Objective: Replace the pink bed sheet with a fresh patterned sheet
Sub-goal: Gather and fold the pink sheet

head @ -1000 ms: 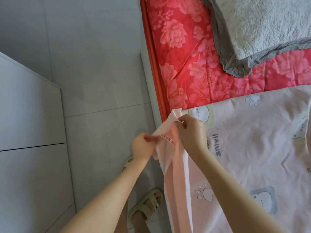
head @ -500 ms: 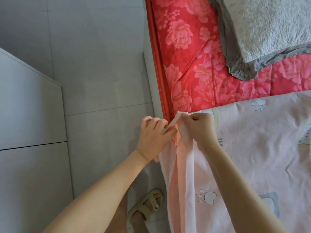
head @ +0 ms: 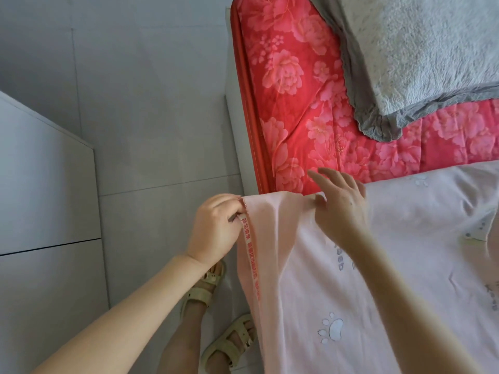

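Your left hand (head: 213,230) pinches selvage corner of paw-print sheet (head: 405,265); right hand (head: 340,209) lies slack, fingers spread, on sheet edge alongside. Step: spreading sheet (likely fresh one). Next: draw edge over red floral cover (head: 291,103) beyond fingertips.

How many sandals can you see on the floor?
2. One sandal is just below the left hand; the other sandal is nearer the bottom edge, beside the hanging sheet. Both are partly hidden.
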`<state>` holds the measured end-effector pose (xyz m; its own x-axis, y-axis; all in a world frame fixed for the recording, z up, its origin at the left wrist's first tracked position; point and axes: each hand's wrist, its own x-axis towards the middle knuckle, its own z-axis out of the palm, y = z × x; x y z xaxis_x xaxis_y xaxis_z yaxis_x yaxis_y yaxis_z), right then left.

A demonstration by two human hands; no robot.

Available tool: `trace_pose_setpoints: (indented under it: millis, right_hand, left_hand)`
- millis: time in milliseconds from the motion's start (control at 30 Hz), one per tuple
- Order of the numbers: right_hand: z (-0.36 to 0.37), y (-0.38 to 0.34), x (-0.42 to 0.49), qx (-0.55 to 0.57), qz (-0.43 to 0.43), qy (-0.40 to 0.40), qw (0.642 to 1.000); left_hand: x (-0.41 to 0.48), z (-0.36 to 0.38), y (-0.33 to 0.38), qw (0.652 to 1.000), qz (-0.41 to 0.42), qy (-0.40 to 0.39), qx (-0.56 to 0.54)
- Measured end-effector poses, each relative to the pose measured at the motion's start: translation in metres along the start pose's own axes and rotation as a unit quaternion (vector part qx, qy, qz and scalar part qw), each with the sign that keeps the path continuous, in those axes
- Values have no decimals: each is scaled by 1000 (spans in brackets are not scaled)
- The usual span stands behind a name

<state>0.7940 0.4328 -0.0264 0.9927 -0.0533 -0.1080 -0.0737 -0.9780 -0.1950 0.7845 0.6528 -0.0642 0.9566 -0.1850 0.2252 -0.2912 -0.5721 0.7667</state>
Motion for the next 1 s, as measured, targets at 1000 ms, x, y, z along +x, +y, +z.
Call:
trace_pose_setpoints:
  millis: [1000]
  right_hand:
    - [-16,78,9,-210,-231,-390,866]
  left_hand:
    - [30,-5,-1,982,168,-80,-6]
